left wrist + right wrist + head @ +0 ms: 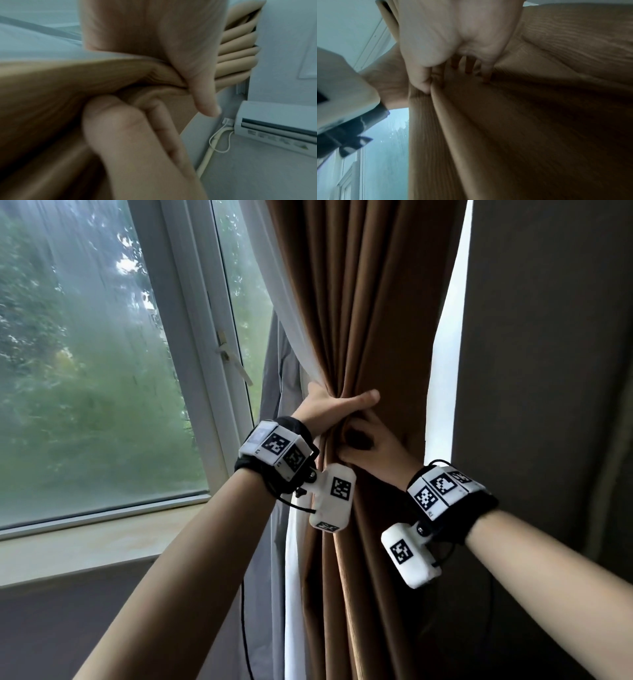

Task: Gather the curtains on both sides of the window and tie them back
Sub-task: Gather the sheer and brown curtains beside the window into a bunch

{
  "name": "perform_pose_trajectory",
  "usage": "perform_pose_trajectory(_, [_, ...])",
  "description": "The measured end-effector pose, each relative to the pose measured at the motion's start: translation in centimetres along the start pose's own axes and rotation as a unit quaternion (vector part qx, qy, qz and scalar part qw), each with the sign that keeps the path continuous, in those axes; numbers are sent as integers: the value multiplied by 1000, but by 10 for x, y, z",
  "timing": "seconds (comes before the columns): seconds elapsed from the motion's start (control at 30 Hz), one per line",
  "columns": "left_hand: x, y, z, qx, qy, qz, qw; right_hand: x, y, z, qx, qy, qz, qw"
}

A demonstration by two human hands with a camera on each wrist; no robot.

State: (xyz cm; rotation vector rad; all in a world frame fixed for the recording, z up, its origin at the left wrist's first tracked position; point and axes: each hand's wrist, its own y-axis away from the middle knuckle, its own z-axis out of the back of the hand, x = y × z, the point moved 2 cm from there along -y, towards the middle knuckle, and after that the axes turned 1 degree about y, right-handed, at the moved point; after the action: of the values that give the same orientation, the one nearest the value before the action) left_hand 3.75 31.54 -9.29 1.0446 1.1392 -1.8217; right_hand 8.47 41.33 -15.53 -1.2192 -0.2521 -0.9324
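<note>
Just right of the window, I am bunching the long brown pleated fabric curtain [363, 313], its folds running straight up and down. Nearer me, my right hand [371, 448] is curling its fingers into the folds; just above and farther, my left hand [334, 405] is wrapping around the gathered waist. No tie-back shows.

left hand [330, 409] fingers hidden behind brown curtain [373, 302], wrist views blurred
</note>
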Motion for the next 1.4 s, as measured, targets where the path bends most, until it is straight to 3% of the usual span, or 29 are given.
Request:
perform_pose_trajectory(0.13, [-2,-1,0,-66,-55,-8,996,-4,-5,1,81,48,7,996])
perform_pose_trajectory(0.23, [-2,-3,5,-142,-97,-4,985,-9,-8,9,121,6,-29,992])
perform_pose_trajectory(0.27, [-2,-4,6,-149,-105,-6,983,-12,-8,15,98,-14,-49,994])
perform_pose_trajectory(0.33, [-1,-5,8,-154,-110,-5,982,-20,-6,32,-52,-48,-86,994])
perform_pose_trajectory(0.4, [0,-6,10,-159,-106,-1,982,-38,-4,60,-238,-17,-96,966])
perform_pose_trajectory(0.47, [2,-9,14,-164,-107,3,981,-56,-3,87,-312,38,-133,940])
perform_pose_trajectory(0.53, [4,-13,19,-165,-108,12,980,-69,-3,105,-273,6,-227,935])
perform_pose_trajectory(0.6, [6,-16,23,-167,-112,24,979,-74,-1,107,-152,-89,-312,934])
perform_pose_trajectory(0.7, [7,-20,26,-172,-117,31,978,-64,3,94,-12,-149,-338,929])
perform_pose_trajectory(0.8, [8,-22,27,-179,-107,34,977,-66,7,75,97,-28,-338,936])
perform_pose_trajectory(0.87, [9,-23,27,-178,-111,31,977,-72,5,69,106,62,-333,935])
perform_pose_trajectory(1.03, [9,-22,24,-181,-112,28,977,-71,9,58,0,146,-219,965])
perform_pose_trajectory(1.13, [8,-22,23,-173,-105,33,979,-55,8,32,35,189,-136,972])
perform_pose_trajectory(1.27, [6,-15,23,-158,-58,21,986,-47,-9,8,110,226,-149,956])
perform_pose_trajectory(1.4, [13,-1,24,-136,16,-12,990,-34,-20,1,117,205,-117,965])
